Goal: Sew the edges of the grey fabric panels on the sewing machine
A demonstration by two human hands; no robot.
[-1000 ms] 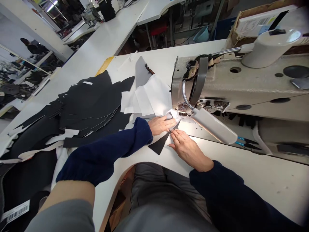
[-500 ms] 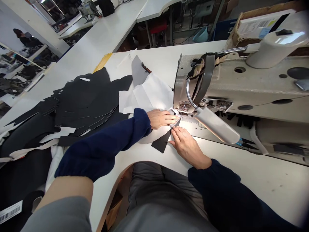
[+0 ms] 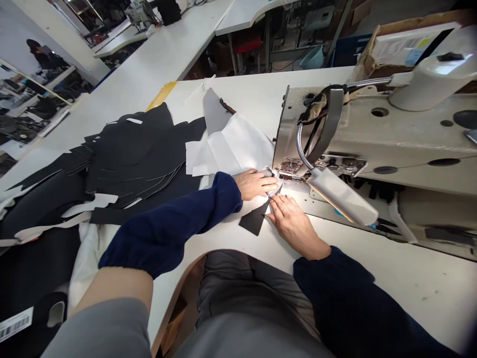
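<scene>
My left hand [image 3: 256, 184] lies palm down on pale material beside the sewing machine's [image 3: 294, 171] needle area, fingers stretched out and pointing right. Under and around it spreads a white sheet-like piece [image 3: 233, 146] with fold lines. My right hand [image 3: 292, 221] rests on the white table just below the needle area. Its fingertips touch the edge where a black fabric piece [image 3: 255, 217] meets the pale material, and its thumb is spread apart. The stitching point itself is partly hidden by the fingers and machine head.
Stacked black cut pieces [image 3: 130, 154] cover the table on the left, with pale strips [image 3: 55, 226] nearby. A grey piece [image 3: 216, 112] lies behind the white one. A lamp [image 3: 343, 196] hangs in front of the machine. A cardboard box [image 3: 387, 40] stands behind it. One person [image 3: 44, 54] sits far left.
The whole view has shifted slightly, so machine and hands appear a little further right. Both hands keep nearly the same places on the material.
</scene>
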